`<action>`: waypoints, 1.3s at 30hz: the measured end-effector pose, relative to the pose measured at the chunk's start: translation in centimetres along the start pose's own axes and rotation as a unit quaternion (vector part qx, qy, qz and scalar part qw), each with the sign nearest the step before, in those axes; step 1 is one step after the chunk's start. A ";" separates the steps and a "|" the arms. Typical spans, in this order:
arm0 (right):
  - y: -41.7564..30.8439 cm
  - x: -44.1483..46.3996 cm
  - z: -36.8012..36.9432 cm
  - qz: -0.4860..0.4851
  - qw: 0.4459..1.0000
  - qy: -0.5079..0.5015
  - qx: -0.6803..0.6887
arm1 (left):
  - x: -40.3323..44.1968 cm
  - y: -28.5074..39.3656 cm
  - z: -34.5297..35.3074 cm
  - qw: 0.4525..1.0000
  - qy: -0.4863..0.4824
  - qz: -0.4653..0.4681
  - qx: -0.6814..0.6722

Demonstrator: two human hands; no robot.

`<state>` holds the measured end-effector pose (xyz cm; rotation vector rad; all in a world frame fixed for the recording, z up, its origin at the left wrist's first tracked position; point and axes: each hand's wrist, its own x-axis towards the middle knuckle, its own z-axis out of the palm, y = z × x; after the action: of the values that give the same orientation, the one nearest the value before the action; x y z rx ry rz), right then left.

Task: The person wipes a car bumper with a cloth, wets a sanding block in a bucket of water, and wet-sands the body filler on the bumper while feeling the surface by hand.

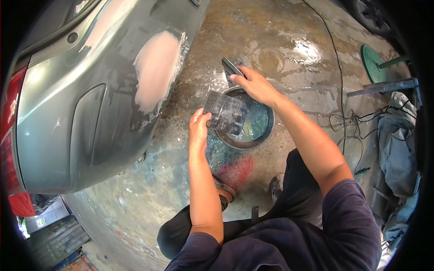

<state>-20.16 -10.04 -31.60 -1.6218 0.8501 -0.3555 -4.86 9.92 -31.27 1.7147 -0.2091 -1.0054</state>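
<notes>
My left hand (199, 128) pinches the edge of a dark sheet of wet sandpaper (226, 110) streaked with whitish residue. The sheet hangs over the left part of a round dark basin (244, 145) of cloudy water, hiding some of it. Beyond the basin's far rim, my right hand (255, 83) is closed around a black sanding block (232, 67), held tilted; its underside is partly hidden. To the left stands a grey car bumper (117, 104) with a smooth pinkish filler patch (158, 67), whitish and ragged along its right edge.
Wet, stained concrete floor (266, 27) surrounds the basin, with a red stain (237, 174) near my foot. A black cable (337, 49) runs down the right side. A green stool (371, 63) and a grey cloth (398, 144) are at far right.
</notes>
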 end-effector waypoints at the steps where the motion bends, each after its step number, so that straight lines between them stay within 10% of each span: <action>1: -0.1 -0.1 -0.5 0.004 1.000 -0.018 0.003 | -0.1 0.4 -0.4 0.999 -0.039 -0.005 0.006; 5: 0.0 -0.7 -0.2 0.018 0.966 -0.193 0.169 | 1.1 -1.0 -0.1 0.986 -0.156 0.034 -0.054; 12: 0.4 -0.4 1.4 0.041 0.982 -0.102 0.152 | 2.1 -4.3 2.7 0.920 0.176 0.290 0.194; 19: -1.1 -3.0 5.6 0.038 0.983 -0.124 0.127 | 0.3 -1.5 4.4 0.976 -0.005 -0.031 -0.217; 24: 1.0 -3.0 6.1 -0.113 0.993 0.028 -0.003 | 0.4 -1.4 3.5 0.969 0.101 0.007 -0.224; 39: -1.5 -5.4 6.8 -0.133 0.968 0.019 -0.210 | 0.2 -1.4 3.2 0.964 -0.010 0.076 -0.254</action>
<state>-18.95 -1.40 -30.64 -2.1411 0.7707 -0.4146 -7.48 8.16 -32.76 1.2020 -0.0824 -0.8702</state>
